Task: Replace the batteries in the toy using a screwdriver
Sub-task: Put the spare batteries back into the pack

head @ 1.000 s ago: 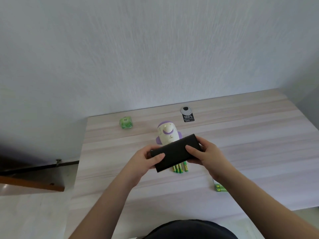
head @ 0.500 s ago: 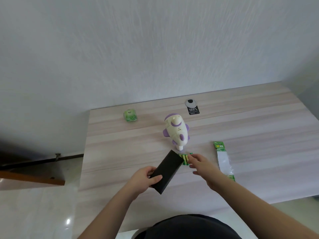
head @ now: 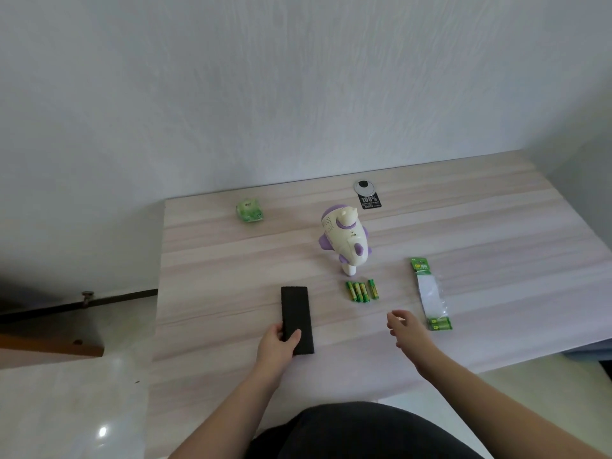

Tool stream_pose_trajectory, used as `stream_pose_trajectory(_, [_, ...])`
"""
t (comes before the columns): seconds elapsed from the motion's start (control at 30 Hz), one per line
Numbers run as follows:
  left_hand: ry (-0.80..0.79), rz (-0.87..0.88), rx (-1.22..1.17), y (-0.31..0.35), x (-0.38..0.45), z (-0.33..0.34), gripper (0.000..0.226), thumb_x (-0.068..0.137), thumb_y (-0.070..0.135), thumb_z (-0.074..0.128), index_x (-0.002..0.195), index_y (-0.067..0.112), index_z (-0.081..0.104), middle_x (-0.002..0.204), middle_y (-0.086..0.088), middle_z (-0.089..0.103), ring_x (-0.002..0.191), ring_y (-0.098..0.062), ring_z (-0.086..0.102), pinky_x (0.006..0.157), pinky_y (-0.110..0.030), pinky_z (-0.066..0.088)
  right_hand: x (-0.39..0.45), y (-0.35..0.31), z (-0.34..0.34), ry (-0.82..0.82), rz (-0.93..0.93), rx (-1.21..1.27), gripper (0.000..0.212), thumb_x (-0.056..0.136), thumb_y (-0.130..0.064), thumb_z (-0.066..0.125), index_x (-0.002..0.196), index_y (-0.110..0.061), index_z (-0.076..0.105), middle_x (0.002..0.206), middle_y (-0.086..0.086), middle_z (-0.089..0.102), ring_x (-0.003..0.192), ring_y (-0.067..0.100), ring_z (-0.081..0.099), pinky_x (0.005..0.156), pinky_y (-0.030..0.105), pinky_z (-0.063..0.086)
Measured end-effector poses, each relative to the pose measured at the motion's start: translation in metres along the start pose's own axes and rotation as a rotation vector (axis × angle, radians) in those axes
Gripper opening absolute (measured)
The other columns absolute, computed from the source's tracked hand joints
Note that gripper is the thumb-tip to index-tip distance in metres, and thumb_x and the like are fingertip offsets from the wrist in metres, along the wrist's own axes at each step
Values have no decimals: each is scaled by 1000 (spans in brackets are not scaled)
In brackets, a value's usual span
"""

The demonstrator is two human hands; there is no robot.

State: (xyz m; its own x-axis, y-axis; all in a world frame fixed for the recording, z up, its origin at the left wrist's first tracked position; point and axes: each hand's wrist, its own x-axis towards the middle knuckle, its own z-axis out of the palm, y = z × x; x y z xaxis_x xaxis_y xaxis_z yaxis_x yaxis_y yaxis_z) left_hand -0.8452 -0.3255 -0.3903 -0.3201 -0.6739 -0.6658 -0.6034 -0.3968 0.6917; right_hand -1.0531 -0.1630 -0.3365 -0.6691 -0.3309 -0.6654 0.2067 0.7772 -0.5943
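Observation:
A cream and purple toy [head: 344, 241] stands upright in the middle of the wooden table [head: 463, 233]. Just in front of it lie several green batteries [head: 361, 290] side by side. A flat black case [head: 297, 318] lies on the table to their left; my left hand [head: 277, 346] holds its near end, thumb on top. My right hand [head: 406, 327] hovers empty over the table to the right of the case, fingers loosely curled. No screwdriver is visible.
An opened green battery pack [head: 430, 294] lies at the right, near my right hand. A small green packet [head: 249, 210] sits at the back left, and a black label tag [head: 368, 197] at the back. The table's left edge drops to a tiled floor.
Both hands held the black case in front of the toy. My right hand let go and drew back to the right. My left hand laid the case flat on the table.

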Motion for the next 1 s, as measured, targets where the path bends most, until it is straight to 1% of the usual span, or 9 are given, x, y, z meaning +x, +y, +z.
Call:
stream_pose_trajectory(0.07, [20, 93, 195, 3, 1, 2, 40, 87, 31, 69, 119, 10, 56, 105, 0, 65, 90, -14, 61, 75, -26, 50, 1, 6, 2, 34, -16, -28, 40, 99, -37, 45, 131, -14, 47, 114, 6, 60, 101, 22, 58, 87, 39, 50])
stream_pose_trajectory(0.17, [-11, 198, 384, 7, 1, 2, 38, 84, 44, 67, 108, 15, 62, 100, 3, 67, 87, -14, 63, 76, -32, 54, 2, 11, 5, 85, -46, -79, 40, 99, -33, 46, 134, -13, 46, 111, 4, 58, 96, 22, 57, 82, 37, 49])
stream_pose_trajectory(0.3, [-48, 244, 630, 2, 10, 0, 53, 78, 67, 53, 102, 21, 63, 95, 4, 66, 84, -14, 62, 74, -38, 57, 2, 13, -6, 249, -90, -140, 48, 95, -27, 53, 140, -16, 37, 114, 6, 56, 96, 23, 56, 78, 38, 49])
stream_pose_trajectory(0.4, [-41, 251, 796, 7, 8, 2, 59, 83, 69, 47, 108, 18, 61, 102, 0, 64, 92, -19, 62, 75, -33, 54, 9, 15, -21, 375, -148, -203, 62, 92, -26, 55, 146, -17, 26, 129, 12, 47, 112, 30, 49, 96, 48, 44])
stream_pose_trajectory(0.5, [-28, 219, 1017, 13, 10, 6, 62, 89, 68, 40, 118, 15, 55, 113, -3, 63, 100, -23, 62, 73, -32, 49, 27, 19, -33, 467, -56, -273, 77, 91, -38, 56, 151, -19, 12, 145, 17, 31, 130, 38, 34, 108, 50, 29])
stream_pose_trajectory(0.67, [-31, 172, 1198, 20, 8, 14, 61, 94, 65, 32, 115, 14, 59, 112, -5, 65, 100, -23, 63, 73, -31, 46, 53, 25, -48, 367, 75, -455, 95, 87, -55, 55, 152, -18, -3, 154, 15, 18, 140, 33, 22, 110, 47, 23])
stream_pose_trajectory(0.83, [38, 162, 1357, 41, -1, 26, 55, 95, 63, 33, 106, 17, 60, 104, -1, 66, 94, -19, 64, 65, -28, 43, 69, 24, -64, 281, 23, -562, 95, 85, -44, 64, 151, -13, 4, 148, 15, 28, 135, 33, 31, 106, 43, 31])
stream_pose_trajectory(0.93, [91, 178, 1329, 54, -5, 32, 48, 95, 59, 38, 111, 17, 57, 108, -1, 65, 96, -20, 63, 70, -30, 47, 74, 29, -74, 259, -23, -587, 92, 84, -39, 66, 151, -14, 8, 144, 15, 33, 131, 33, 34, 103, 43, 35])
stream_pose_trajectory(1.0, [138, 199, 1274, 62, -9, 39, 43, 96, 56, 39, 106, 17, 55, 104, -2, 65, 94, -22, 63, 71, -31, 49, 77, 33, -81, 232, -52, -577, 89, 83, -36, 67, 150, -13, 12, 141, 17, 35, 129, 34, 36, 102, 44, 36])
